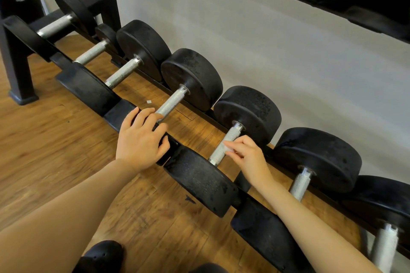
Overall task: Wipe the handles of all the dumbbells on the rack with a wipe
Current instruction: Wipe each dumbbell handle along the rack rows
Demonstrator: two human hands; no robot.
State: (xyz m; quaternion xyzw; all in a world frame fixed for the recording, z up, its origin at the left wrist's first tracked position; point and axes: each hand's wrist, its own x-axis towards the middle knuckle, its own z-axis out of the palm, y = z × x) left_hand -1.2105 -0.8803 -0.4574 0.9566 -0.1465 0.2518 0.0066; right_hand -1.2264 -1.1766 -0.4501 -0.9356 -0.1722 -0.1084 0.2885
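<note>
Several black dumbbells with knurled silver handles lie in a row on a low black rack. My right hand pinches a small pale wipe, barely visible, against the handle of one dumbbell near the middle. My left hand rests with spread fingers on the near head of the dumbbell to its left. Its fingertips touch the near end of that silver handle. The near head under my left hand is mostly hidden.
A white wall runs behind the rack and a dark upper shelf hangs above it. The rack's black upright stands at the left on the wooden floor. A small white scrap lies under the handles. My dark shoe is at the bottom.
</note>
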